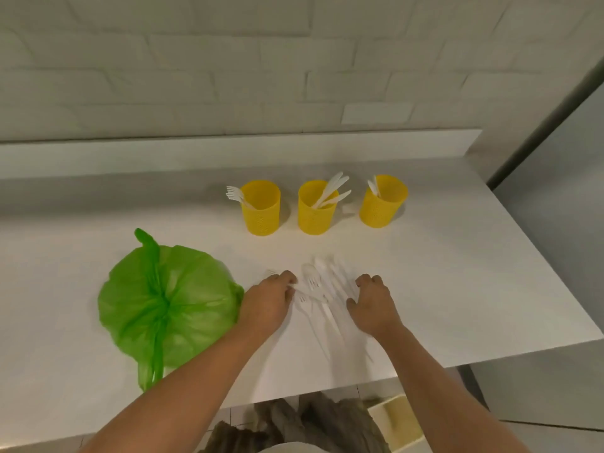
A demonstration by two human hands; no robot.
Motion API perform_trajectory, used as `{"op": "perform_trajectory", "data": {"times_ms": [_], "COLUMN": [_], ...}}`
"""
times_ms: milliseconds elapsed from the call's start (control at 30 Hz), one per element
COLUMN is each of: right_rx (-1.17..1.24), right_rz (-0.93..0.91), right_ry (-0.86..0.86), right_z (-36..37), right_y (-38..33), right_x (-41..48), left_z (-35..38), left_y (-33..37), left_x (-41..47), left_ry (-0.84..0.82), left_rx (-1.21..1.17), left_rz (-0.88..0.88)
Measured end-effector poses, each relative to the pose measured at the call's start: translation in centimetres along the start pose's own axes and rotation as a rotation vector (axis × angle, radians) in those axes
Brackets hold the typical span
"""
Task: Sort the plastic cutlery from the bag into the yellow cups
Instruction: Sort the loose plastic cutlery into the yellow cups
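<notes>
— White plastic cutlery (322, 289) lies loose at lower centre, thin and smooth; we are in the middle of sorting.
— Our left hand (268, 305) curls its fingers on a fork (272, 272); the right hand (372, 302) has bent fingers, grip unclear. Next we need the textured yellow cup (261, 212) with forks.

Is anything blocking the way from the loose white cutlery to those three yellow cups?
Nothing visible. Only bare counter lies between the cutlery and the cups. The green bag sits off to the left, clear of that path.
</notes>
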State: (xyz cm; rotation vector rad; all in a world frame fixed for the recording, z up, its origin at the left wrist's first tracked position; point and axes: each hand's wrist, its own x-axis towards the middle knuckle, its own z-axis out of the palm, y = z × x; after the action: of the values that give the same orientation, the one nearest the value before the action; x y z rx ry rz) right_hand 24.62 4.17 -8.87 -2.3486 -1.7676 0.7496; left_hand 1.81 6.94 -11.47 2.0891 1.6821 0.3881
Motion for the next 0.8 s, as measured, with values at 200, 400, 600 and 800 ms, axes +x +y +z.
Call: {"op": "perform_trajectory", "data": {"times_ms": [200,400,600,800], "right_rx": [0.078,0.000,-0.194,-0.225], "right_rz": [-0.024,-0.048,-0.052,-0.118], "right_ry": [-0.137,-0.198,-0.234,-0.247], "right_z": [-1.8,-2.2,-0.2,0.8], "right_y": [0.6,1.3,-2.9,-3.8], "right_x": [1.4,-0.4,-1.9,-0.6], "left_z": [-0.7,-0.1,1.2,-0.3], "left_y": [0.1,1.9,5.5,4.8], "left_x": [0.1,-4.3,-4.9,-3.6], "left_ry": [-0.031,-0.198,-0.108,0.055], "left_rx": [-0.089,-0.117,-0.686,-0.396], "left_rz": [0.165,0.140,-0.398,-0.329]}}
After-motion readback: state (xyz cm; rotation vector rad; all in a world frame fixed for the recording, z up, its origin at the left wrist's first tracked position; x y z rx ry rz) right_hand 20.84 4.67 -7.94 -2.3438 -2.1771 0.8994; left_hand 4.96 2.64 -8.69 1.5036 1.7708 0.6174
